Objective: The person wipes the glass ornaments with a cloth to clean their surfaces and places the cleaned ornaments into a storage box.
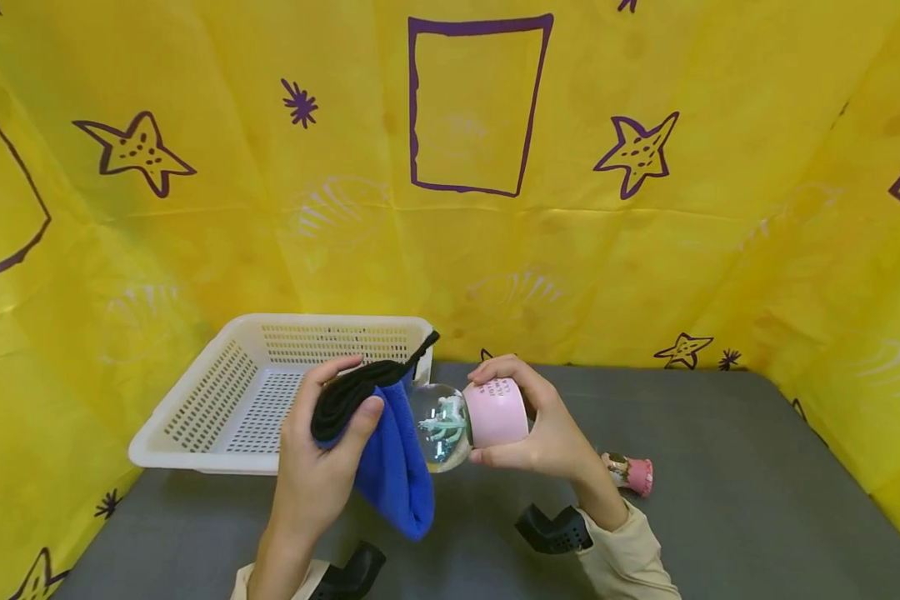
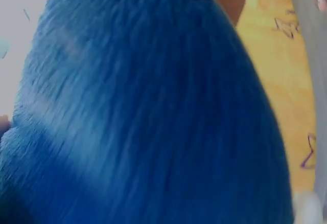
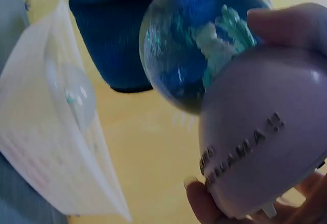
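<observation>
My right hand [image 1: 536, 421] grips the pink base of a snow globe [image 1: 497, 412], which is tipped on its side with the clear ball pointing left. Inside the ball is a pale green and white figure [image 3: 219, 45] with glitter. Raised lettering runs round the base. My left hand [image 1: 322, 450] holds a folded blue cloth [image 1: 397, 467] with a black side, thumb in front and fingers behind. The cloth's edge lies right at the ball; whether they touch I cannot tell. In the left wrist view the blue cloth [image 2: 153, 106] covers most of the picture.
A white plastic basket [image 1: 195, 460] stands behind my left hand; a clear round shape [image 3: 79, 98] shows at it in the right wrist view. A small pink-based ornament [image 1: 640, 477] lies on the grey table [image 1: 750, 500], partly behind my right wrist. Yellow patterned sheeting [image 1: 480, 250] surrounds the table.
</observation>
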The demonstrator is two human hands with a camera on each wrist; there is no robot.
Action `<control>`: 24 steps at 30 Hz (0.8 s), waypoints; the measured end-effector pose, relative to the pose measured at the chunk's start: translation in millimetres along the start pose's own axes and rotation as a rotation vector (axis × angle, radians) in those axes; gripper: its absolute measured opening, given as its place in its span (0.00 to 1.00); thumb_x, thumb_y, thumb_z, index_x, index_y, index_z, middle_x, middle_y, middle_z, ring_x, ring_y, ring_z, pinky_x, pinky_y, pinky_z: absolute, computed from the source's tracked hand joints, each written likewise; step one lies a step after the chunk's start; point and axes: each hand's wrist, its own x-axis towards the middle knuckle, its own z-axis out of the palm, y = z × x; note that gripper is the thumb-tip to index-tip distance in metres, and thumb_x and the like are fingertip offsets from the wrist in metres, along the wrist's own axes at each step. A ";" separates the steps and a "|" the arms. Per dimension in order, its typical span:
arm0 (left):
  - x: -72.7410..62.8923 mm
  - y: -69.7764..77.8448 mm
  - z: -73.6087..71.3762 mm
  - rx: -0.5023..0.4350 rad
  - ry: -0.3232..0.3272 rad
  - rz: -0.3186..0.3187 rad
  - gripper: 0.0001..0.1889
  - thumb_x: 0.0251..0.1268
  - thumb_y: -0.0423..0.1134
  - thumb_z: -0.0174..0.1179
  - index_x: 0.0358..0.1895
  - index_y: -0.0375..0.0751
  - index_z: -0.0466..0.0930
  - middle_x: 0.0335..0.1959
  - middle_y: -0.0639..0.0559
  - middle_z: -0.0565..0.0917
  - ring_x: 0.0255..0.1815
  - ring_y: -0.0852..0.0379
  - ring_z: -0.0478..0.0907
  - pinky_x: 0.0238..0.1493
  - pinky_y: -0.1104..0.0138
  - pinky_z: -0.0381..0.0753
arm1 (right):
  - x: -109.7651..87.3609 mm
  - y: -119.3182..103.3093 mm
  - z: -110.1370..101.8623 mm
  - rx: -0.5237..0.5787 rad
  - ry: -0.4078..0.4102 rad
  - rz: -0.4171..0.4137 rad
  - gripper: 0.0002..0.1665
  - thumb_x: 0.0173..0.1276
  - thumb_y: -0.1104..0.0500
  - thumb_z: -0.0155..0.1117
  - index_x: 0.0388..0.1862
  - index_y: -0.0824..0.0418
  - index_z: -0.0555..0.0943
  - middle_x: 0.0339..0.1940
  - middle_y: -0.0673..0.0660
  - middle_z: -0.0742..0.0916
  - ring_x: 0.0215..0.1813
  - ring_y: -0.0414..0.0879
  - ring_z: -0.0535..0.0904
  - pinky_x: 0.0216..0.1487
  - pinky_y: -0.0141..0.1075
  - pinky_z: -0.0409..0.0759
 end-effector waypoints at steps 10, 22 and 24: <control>-1.3 0.3 6.3 -0.043 -0.204 0.051 0.28 0.50 0.24 0.72 0.55 0.39 0.72 0.66 0.47 0.78 0.66 0.54 0.76 0.65 0.74 0.73 | 2.9 -8.7 9.7 -0.063 0.083 -0.003 0.41 0.38 0.71 0.82 0.54 0.61 0.75 0.54 0.65 0.78 0.50 0.48 0.77 0.31 0.40 0.85; 4.8 -10.0 1.7 0.027 -0.397 0.037 0.43 0.55 0.30 0.70 0.75 0.52 0.61 0.73 0.53 0.70 0.73 0.55 0.68 0.72 0.72 0.64 | 0.3 -13.3 4.4 -0.026 0.173 0.022 0.40 0.38 0.75 0.79 0.53 0.64 0.74 0.55 0.65 0.78 0.48 0.49 0.80 0.34 0.41 0.86; 5.5 -12.6 1.2 -0.013 -0.424 0.036 0.42 0.57 0.32 0.69 0.75 0.52 0.61 0.70 0.52 0.73 0.69 0.56 0.70 0.70 0.73 0.65 | 0.3 -14.0 4.3 -0.006 0.148 0.007 0.40 0.38 0.75 0.79 0.52 0.64 0.74 0.55 0.66 0.78 0.52 0.51 0.79 0.33 0.42 0.86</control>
